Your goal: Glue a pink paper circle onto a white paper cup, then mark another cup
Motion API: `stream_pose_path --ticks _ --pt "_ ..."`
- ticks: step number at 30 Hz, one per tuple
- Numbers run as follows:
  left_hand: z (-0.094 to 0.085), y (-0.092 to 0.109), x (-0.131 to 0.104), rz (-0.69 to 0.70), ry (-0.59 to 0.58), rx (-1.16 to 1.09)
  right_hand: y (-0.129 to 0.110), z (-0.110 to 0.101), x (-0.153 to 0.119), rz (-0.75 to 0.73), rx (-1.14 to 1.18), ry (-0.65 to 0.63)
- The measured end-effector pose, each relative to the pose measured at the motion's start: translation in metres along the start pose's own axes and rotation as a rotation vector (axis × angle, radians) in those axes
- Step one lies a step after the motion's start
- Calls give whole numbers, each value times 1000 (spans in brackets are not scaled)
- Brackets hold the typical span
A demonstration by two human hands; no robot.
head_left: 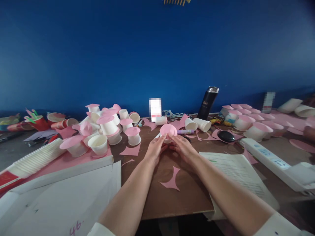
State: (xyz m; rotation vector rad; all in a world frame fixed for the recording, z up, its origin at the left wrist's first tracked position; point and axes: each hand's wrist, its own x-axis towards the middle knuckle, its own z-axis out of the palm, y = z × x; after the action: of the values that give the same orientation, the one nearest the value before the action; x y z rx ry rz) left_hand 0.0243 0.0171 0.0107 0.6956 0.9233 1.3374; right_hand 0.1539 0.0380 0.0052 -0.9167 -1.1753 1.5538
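In the middle of the head view, a round pink paper disc (168, 129) lies across the top of a white paper cup, which is mostly hidden by my fingers. My left hand (157, 147) closes on the cup and disc from the left, its thumb on the paper's near edge. From the other side my right hand (181, 146) does the same, and the two thumbs almost meet. A purple glue stick (185, 131) lies just behind my right hand. On the table in front of my wrists is a curved pink paper scrap (172, 181).
White cups with pink discs (108, 126) are piled at left, beside a long stack of nested cups (40, 156). A black bottle (207, 104) leans at the back. To the right are a printed sheet (232, 173), a black mouse (226, 136), a power strip (268, 160) and more disc-topped cups (258, 131).
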Motion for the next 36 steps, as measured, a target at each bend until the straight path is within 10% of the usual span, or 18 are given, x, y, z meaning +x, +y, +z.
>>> stream_pose_path --ticks 36 --pt "2 1 -1 5 -21 -38 -5 7 -4 -25 76 -64"
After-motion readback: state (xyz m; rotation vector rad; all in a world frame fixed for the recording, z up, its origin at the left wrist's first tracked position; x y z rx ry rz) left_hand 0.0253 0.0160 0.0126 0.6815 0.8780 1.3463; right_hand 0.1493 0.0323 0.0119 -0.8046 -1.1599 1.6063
